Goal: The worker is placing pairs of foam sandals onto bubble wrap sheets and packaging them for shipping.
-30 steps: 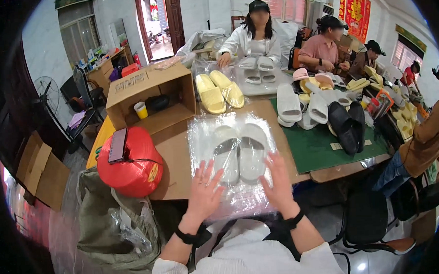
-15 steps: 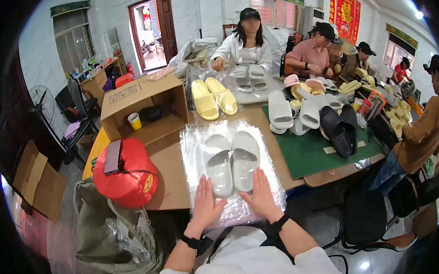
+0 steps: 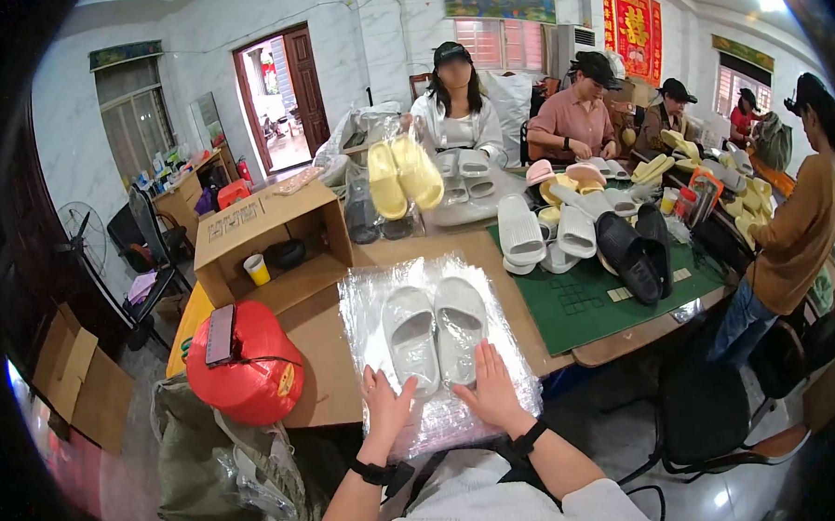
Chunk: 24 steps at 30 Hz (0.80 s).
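A pair of light grey slide slippers (image 3: pixel 412 340) lies side by side under clear plastic, on top of a stack of clear plastic bags (image 3: pixel 364 305) at the table edge in front of me. My left hand (image 3: pixel 387 406) rests flat on the plastic by the left slipper's lower end, fingers stretched out. On the other side, my right hand (image 3: pixel 491 392) lies the same way, thumb near the right slipper's lower end. Neither hand grips anything. Across the table, a person holds up a yellow pair of slippers (image 3: pixel 405 182) in a clear bag.
To my left are a red roll (image 3: pixel 264 384) with a phone-like object (image 3: pixel 220 334) on it and an open cardboard box (image 3: pixel 267 225) holding a cup. At right, a green mat (image 3: pixel 560 315) carries white slippers (image 3: pixel 522 233) and black slippers (image 3: pixel 627 256). Several people work beyond.
The person opposite has lifted the bagged yellow slippers off the table, and a dark bagged pair shows behind them. My hands stay flat beside the grey slippers; the whole view has shifted slightly.
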Each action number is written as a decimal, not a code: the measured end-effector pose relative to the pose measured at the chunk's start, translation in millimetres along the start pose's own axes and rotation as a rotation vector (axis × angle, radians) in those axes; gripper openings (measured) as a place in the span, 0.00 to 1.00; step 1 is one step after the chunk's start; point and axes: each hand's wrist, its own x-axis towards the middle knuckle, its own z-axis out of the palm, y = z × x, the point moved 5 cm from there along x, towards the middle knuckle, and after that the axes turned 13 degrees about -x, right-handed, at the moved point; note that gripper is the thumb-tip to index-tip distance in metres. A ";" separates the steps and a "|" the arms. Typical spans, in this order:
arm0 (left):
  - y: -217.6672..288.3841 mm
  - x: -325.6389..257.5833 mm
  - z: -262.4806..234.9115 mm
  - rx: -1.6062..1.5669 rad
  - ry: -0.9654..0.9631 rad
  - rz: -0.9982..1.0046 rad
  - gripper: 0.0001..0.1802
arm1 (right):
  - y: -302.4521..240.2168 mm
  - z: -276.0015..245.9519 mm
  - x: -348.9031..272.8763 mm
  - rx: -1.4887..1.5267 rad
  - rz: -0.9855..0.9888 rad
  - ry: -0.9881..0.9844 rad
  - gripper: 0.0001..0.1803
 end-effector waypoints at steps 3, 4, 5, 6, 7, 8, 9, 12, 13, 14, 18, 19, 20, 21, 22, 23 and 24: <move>6.1 -0.1 -1.9 0.081 -0.071 -0.026 0.48 | -0.4 3.3 0.1 0.000 -0.002 0.004 0.53; 3.5 1.0 -1.9 0.084 -0.075 -0.026 0.47 | -1.0 3.5 -0.2 -0.003 -0.005 0.009 0.53; 4.6 1.9 -2.4 0.085 -0.081 -0.026 0.45 | -1.2 2.9 -0.4 -0.008 -0.006 0.014 0.53; 5.7 3.0 -4.4 0.089 -0.080 -0.025 0.45 | -1.1 2.8 -0.5 -0.005 -0.005 0.016 0.53; 7.0 4.5 -6.6 0.069 -0.088 -0.018 0.44 | -1.0 2.4 -0.4 -0.006 -0.007 0.024 0.53; 10.9 5.7 -8.0 0.047 -0.098 -0.012 0.42 | -0.3 2.2 -0.8 -0.009 -0.008 0.031 0.52; 15.1 6.6 -8.9 0.050 -0.100 -0.011 0.42 | 0.1 2.3 -0.8 -0.007 -0.005 0.032 0.52; 38.8 6.0 -7.2 0.097 -0.073 0.165 0.42 | 2.1 4.2 -1.2 0.001 0.001 0.027 0.53; 40.3 5.4 -1.0 -0.182 -0.134 0.071 0.40 | 5.2 7.3 -1.7 0.014 -0.001 0.018 0.53; 40.2 3.5 5.0 -0.461 -0.189 -0.026 0.40 | 5.5 6.7 -0.8 0.028 -0.009 0.007 0.53; 42.0 -0.5 14.6 -0.812 -0.250 -0.159 0.41 | 7.4 -5.6 -2.1 0.111 -0.026 -0.021 0.52; 42.7 -3.4 13.4 -0.889 -0.250 -0.254 0.41 | 7.9 -14.8 -3.0 0.225 -0.020 -0.029 0.52; 44.6 -7.7 11.9 -0.965 -0.248 -0.350 0.41 | 9.0 -20.8 -3.1 0.340 -0.015 -0.038 0.52; 47.9 -10.9 12.0 -0.971 -0.242 -0.349 0.41 | 11.4 -22.3 -2.5 0.337 -0.021 -0.041 0.52; 50.9 -15.3 15.1 -1.061 -0.233 -0.372 0.38 | 14.5 -26.1 -2.2 0.381 -0.022 0.015 0.52; 53.3 -19.0 17.0 -1.150 -0.223 -0.397 0.35 | 16.7 -29.6 -1.7 0.425 -0.022 0.069 0.52; 56.6 -23.7 16.4 -1.160 -0.216 -0.402 0.35 | 17.1 -31.8 -2.3 0.421 -0.027 0.058 0.52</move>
